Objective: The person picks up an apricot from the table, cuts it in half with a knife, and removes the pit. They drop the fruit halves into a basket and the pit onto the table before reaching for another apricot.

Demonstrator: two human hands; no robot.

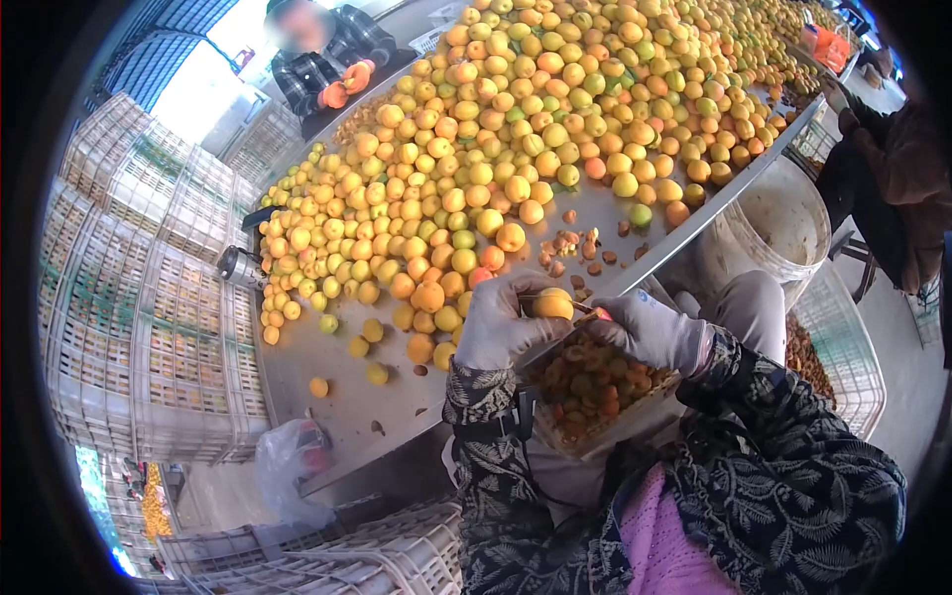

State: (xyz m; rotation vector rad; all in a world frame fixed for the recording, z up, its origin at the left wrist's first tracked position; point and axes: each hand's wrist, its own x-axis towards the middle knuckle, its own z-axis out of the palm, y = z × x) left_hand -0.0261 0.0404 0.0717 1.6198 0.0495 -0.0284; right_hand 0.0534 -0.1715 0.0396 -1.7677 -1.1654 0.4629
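Note:
My left hand (499, 321), in a pale grey glove, is closed around a yellow apricot (552, 304) at the metal table's edge. My right hand (652, 330), gloved alike, grips a small pitting tool with a pink and yellow handle (602, 313). Its thin metal end points left at the apricot; my fingers cover the rest of the handle. Below both hands, a container of cut apricots (585, 392) stands at my lap. Loose brown pits (594, 269) and bits of flesh lie on the table just beyond my hands.
A large heap of apricots (516, 129) covers the metal table (347, 416). Stacked plastic crates (149, 317) stand left, another crate (397, 555) in front. A white bucket (778, 223) is at right. One person (332, 59) in orange gloves works across the table; another (892, 169) sits at right.

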